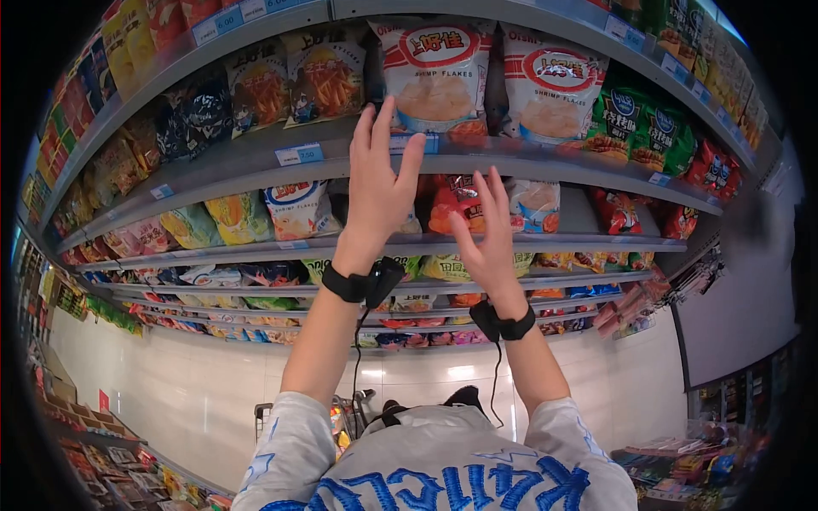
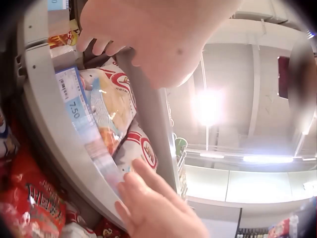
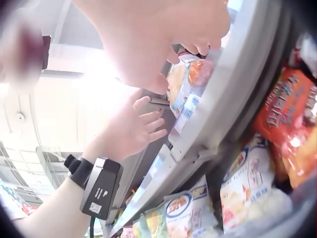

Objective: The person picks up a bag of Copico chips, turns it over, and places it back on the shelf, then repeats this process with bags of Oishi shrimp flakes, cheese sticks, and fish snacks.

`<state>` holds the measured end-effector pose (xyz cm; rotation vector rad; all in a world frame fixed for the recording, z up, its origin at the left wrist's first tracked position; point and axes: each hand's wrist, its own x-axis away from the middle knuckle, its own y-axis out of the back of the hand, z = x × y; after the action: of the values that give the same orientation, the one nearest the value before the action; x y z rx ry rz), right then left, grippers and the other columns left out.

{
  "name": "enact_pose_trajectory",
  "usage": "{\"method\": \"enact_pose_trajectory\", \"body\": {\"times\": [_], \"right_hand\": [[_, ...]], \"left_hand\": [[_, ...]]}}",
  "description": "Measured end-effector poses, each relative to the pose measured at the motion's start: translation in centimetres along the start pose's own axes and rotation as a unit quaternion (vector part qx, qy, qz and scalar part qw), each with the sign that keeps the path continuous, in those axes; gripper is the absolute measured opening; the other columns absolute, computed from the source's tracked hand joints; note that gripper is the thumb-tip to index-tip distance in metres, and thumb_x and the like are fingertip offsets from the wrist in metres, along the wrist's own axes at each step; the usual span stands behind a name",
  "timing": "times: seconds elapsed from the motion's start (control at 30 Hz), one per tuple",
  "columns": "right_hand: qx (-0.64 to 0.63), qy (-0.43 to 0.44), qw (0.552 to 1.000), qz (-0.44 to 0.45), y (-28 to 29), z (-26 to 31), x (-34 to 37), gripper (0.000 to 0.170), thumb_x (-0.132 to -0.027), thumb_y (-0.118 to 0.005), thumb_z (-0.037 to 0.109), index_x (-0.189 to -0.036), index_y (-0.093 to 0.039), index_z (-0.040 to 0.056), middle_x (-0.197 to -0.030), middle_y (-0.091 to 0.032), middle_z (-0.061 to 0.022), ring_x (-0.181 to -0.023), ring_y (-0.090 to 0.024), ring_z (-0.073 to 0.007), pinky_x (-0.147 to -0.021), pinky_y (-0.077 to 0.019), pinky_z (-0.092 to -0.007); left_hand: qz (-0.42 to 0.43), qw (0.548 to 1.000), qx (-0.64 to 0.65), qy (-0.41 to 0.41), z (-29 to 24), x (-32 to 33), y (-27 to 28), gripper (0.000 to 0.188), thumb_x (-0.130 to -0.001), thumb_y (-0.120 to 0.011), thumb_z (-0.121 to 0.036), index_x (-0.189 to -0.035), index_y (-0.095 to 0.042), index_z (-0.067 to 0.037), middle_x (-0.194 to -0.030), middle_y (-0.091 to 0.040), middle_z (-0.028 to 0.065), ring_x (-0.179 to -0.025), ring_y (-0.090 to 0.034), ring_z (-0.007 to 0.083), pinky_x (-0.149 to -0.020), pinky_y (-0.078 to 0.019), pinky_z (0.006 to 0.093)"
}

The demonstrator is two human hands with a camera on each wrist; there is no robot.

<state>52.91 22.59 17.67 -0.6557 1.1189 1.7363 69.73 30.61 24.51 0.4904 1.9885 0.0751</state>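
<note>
My left hand (image 1: 381,183) is raised with its fingers straight, its fingertips overlapping the lower left edge of a white and red bag of shrimp flakes (image 1: 436,72) in the head view. Lower and to the right, my right hand (image 1: 490,247) reaches up with fingers spread, in front of the shelf's lip. Both hands hold nothing. A second shrimp flakes bag (image 1: 552,81) stands to the right of the first. From the left wrist, the shrimp flakes bag (image 2: 111,101) shows behind a 7.50 price tag (image 2: 74,106), between my two hands.
Green chip bags (image 1: 635,123) stand at the right of this shelf, and fries-pictured bags (image 1: 324,72) at the left. The shelf's raised front edge (image 1: 341,166) runs below them. Lower shelves hold red bags (image 1: 456,203) and others. A person's blurred shape (image 1: 758,230) appears at right.
</note>
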Motion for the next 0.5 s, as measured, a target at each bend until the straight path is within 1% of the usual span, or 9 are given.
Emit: {"method": "enact_pose_trajectory", "body": {"times": [0.07, 0.13, 0.17, 0.23, 0.27, 0.33, 0.37, 0.4, 0.5], "right_hand": [[-0.023, -0.017, 0.999, 0.039, 0.2, -0.5, 4.0, 0.063, -0.094, -0.064, 0.023, -0.149, -0.039, 0.0021, -0.155, -0.031, -0.0256, -0.141, -0.036, -0.0417, -0.113, -0.0316, -0.0459], [-0.104, -0.11, 0.985, 0.082, 0.0, -1.6, 7.9, 0.063, -0.094, -0.064, 0.023, -0.148, -0.04, 0.001, -0.153, -0.034, -0.0247, -0.142, -0.036, -0.0386, -0.114, -0.0301, -0.0439], [-0.112, -0.105, 0.983, 0.098, -0.1, -2.3, 9.9, 0.063, -0.094, -0.064, 0.023, -0.148, -0.04, 0.001, -0.153, -0.034, -0.0247, -0.142, -0.036, -0.0386, -0.114, -0.0301, -0.0439], [-0.114, -0.205, 0.957, 0.172, -0.3, -3.9, 13.9, 0.069, -0.094, -0.066, 0.023, -0.152, -0.034, 0.0025, -0.153, -0.037, -0.0219, -0.143, -0.035, -0.0342, -0.115, -0.0306, -0.0416], [-0.123, -0.201, 0.953, 0.19, -0.7, -5.0, 16.0, 0.069, -0.094, -0.066, 0.023, -0.152, -0.034, 0.0025, -0.153, -0.037, -0.0219, -0.143, -0.035, -0.0342, -0.115, -0.0306, -0.0416], [-0.181, -0.287, 0.91, 0.238, -1.3, -6.3, 19.8, 0.075, -0.093, -0.068, 0.025, -0.154, -0.029, 0.0023, -0.154, -0.035, -0.0233, -0.142, -0.038, -0.034, -0.113, -0.0329, -0.0411], [-0.201, -0.323, 0.882, 0.278, -1.3, -6.0, 20.8, 0.084, -0.093, -0.068, 0.024, -0.157, -0.017, 0.0031, -0.154, -0.035, -0.0248, -0.14, -0.04, -0.0341, -0.111, -0.0358, -0.0408], [-0.208, -0.319, 0.875, 0.3, -1.5, -6.0, 22.1, 0.084, -0.093, -0.068, 0.024, -0.157, -0.017, 0.0031, -0.154, -0.035, -0.0248, -0.14, -0.04, -0.0341, -0.111, -0.0358, -0.0408], [-0.243, -0.279, 0.847, 0.38, -3.6, -6.6, 25.9, 0.1, -0.092, -0.07, 0.026, -0.158, 0.002, 0.0058, -0.153, -0.034, -0.0286, -0.136, -0.045, -0.0386, -0.109, -0.0396, -0.0434]], "left_hand": [[0.039, 0.999, 0.016, 0.013, -0.9, 3.1, 0.7, 0.057, -0.098, -0.057, -0.034, -0.146, -0.043, -0.006, -0.148, -0.038, 0.0258, -0.134, -0.04, 0.0432, -0.11, -0.0343, 0.0465], [0.052, 0.997, 0.022, 0.054, -1.4, 6.3, 1.7, 0.054, -0.098, -0.057, -0.034, -0.144, -0.046, -0.007, -0.148, -0.039, 0.0256, -0.134, -0.04, 0.0424, -0.11, -0.034, 0.0464], [0.091, 0.992, 0.003, 0.091, -1.0, 8.4, 2.2, 0.053, -0.098, -0.057, -0.035, -0.142, -0.048, -0.006, -0.148, -0.039, 0.0259, -0.134, -0.04, 0.0428, -0.11, -0.0344, 0.0464], [0.119, 0.982, -0.025, 0.144, 0.1, 13.3, 3.1, 0.052, -0.098, -0.057, -0.036, -0.14, -0.05, -0.006, -0.147, -0.04, 0.0261, -0.134, -0.04, 0.0431, -0.11, -0.0348, 0.0464], [0.158, 0.966, -0.046, 0.202, 0.8, 16.1, 3.6, 0.052, -0.098, -0.057, -0.038, -0.137, -0.053, -0.006, -0.145, -0.043, 0.0266, -0.133, -0.042, 0.0432, -0.109, -0.0356, 0.046], [0.188, 0.939, -0.076, 0.277, 1.4, 21.3, 5.3, 0.052, -0.097, -0.057, -0.041, -0.135, -0.055, -0.005, -0.142, -0.046, 0.0271, -0.132, -0.043, 0.0433, -0.109, -0.0364, 0.0455], [0.245, 0.91, -0.097, 0.32, 1.2, 23.8, 6.6, 0.053, -0.096, -0.059, -0.042, -0.134, -0.056, -0.005, -0.143, -0.048, 0.0253, -0.132, -0.045, 0.0406, -0.106, -0.04, 0.0437], [0.298, 0.875, -0.115, 0.363, 0.7, 26.3, 7.9, 0.055, -0.095, -0.061, -0.044, -0.133, -0.057, -0.004, -0.143, -0.049, 0.0234, -0.132, -0.047, 0.0378, -0.104, -0.0437, 0.0419], [0.271, 0.828, -0.153, 0.466, -1.8, 34.1, 12.2, 0.06, -0.091, -0.061, -0.051, -0.131, -0.059, -0.005, -0.13, -0.059, 0.0236, -0.121, -0.055, 0.0408, -0.103, -0.0436, 0.0455]]}}
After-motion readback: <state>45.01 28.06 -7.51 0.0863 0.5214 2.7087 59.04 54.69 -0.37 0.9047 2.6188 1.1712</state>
